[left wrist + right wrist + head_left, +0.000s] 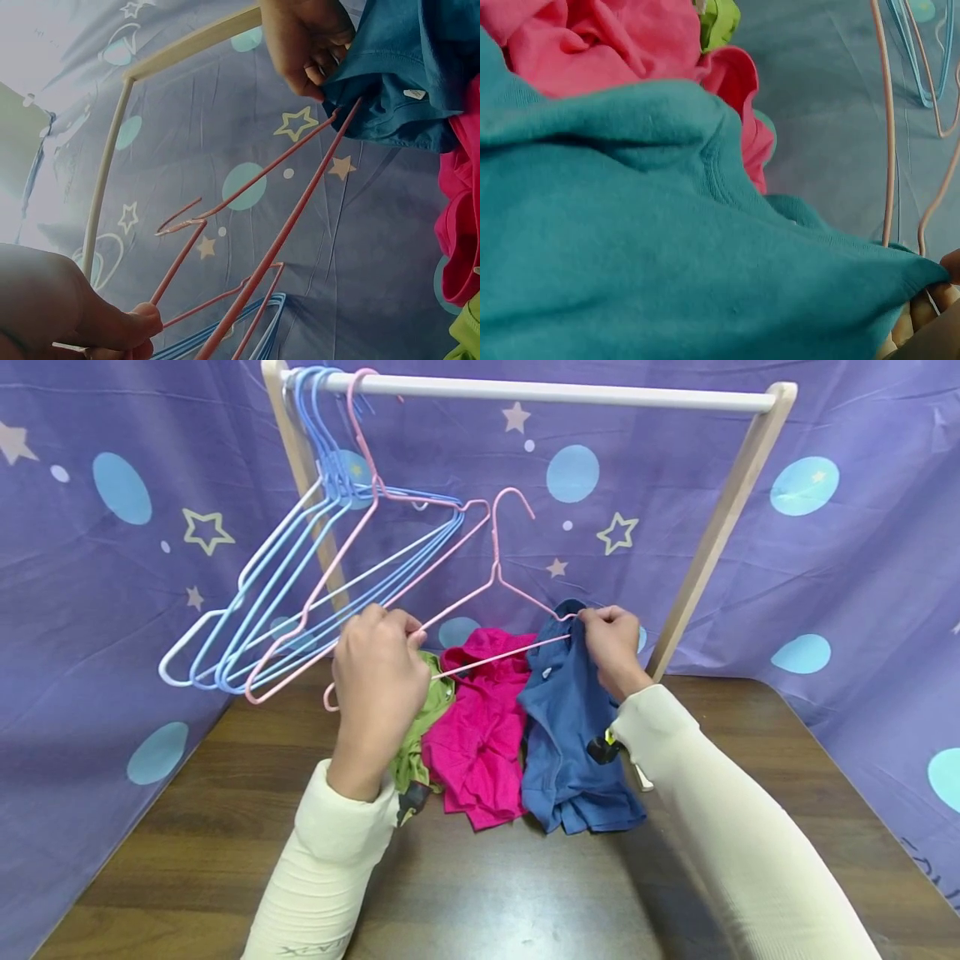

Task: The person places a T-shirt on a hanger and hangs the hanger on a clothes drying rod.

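Note:
A pink wire hanger (496, 547) is held up in front of the rack, its hook free. My left hand (381, 681) grips the hanger's left arm; the thumb and fingers close round the wire in the left wrist view. With fingertips at the edge of a blue garment (573, 735), my right hand (617, 647) pinches the cloth beside the hanger's right end. That end is inside the blue garment's opening, hidden by the cloth in the right wrist view. The garment hangs down from my right hand, beside a magenta garment (480, 743).
A green garment (420, 731) lies partly behind my left wrist. At left, several blue and white hangers (322, 510) and another pink hanger (372, 485) hang from the white rail (562, 392) of a wooden-legged rack. The brown table (225, 827) runs beneath, with a patterned purple curtain (675, 452) behind.

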`<state>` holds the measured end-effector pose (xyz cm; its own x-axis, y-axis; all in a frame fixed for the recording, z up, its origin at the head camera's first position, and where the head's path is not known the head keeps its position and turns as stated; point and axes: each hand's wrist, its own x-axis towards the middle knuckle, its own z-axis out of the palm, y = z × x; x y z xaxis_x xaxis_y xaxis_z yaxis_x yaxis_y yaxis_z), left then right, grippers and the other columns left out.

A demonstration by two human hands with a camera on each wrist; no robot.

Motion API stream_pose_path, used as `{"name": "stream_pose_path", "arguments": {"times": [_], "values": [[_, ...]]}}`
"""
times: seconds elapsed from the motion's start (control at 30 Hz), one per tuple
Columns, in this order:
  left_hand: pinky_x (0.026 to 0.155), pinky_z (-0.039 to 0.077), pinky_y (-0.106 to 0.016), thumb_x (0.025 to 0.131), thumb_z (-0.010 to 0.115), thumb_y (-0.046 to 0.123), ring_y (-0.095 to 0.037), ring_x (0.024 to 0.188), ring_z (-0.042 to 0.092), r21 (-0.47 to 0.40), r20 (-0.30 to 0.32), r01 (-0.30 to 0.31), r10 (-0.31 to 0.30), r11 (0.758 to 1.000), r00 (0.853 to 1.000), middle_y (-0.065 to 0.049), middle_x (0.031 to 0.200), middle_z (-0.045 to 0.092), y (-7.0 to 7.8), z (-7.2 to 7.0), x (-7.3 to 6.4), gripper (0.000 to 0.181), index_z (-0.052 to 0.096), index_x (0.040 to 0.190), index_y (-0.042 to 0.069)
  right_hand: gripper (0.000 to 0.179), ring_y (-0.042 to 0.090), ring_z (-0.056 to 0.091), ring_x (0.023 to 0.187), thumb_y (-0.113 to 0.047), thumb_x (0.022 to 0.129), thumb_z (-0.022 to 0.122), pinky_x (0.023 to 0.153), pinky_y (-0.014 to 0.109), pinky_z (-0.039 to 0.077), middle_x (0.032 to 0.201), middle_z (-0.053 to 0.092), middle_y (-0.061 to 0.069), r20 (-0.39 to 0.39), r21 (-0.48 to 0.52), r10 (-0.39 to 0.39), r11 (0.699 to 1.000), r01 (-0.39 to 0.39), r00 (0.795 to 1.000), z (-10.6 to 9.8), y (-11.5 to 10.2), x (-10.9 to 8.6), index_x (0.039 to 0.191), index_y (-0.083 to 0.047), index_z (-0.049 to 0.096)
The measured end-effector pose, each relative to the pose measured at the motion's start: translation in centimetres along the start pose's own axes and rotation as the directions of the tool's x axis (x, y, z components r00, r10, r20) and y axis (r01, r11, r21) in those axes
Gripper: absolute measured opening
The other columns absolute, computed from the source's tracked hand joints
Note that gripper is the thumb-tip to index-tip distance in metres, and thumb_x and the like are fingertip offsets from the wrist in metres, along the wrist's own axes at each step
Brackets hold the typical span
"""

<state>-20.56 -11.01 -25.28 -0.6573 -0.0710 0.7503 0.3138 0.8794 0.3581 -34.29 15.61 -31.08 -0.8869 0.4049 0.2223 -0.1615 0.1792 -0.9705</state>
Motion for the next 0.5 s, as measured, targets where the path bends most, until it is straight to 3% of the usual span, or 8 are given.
{"name": "stream_pose_path", "arguments": {"times": [0.3, 0.5], "values": [[0.080, 0.048, -0.053, 0.087, 0.074, 0.005, -0.042, 0.084, 0.061, -0.023, -0.013, 0.012, -0.013, 1.000, 1.000, -0.018, 0.089, 0.067, 0.5, 0.5, -0.2, 0.007, 0.073, 0.087, -0.002, 0.020, 0.009, 0.048, 0.079, -0.011, 0.091, 0.068, 0.067, 0.023, 0.039, 0.080, 0.054, -0.005, 0.042, 0.044, -0.029, 0.999, 0.027, 0.999, 1.1, -0.5, -1.4, 0.072, -0.013, 0.060], [0.080, 0.048, -0.053, 0.087, 0.074, 0.004, -0.041, 0.084, 0.061, -0.043, -0.021, 0.003, -0.004, 0.999, 1.000, -0.017, 0.087, 0.067, 0.8, 0.7, -0.3, 0.006, 0.073, 0.087, -0.002, 0.019, 0.011, 0.047, 0.076, -0.014, 0.093, 0.069, 0.066, 0.024, 0.038, 0.077, 0.053, -0.005, 0.135, 0.016, -0.076, 0.997, 0.075, 0.988, 1.8, -1.2, -2.6, 0.075, -0.010, 0.062]]}}
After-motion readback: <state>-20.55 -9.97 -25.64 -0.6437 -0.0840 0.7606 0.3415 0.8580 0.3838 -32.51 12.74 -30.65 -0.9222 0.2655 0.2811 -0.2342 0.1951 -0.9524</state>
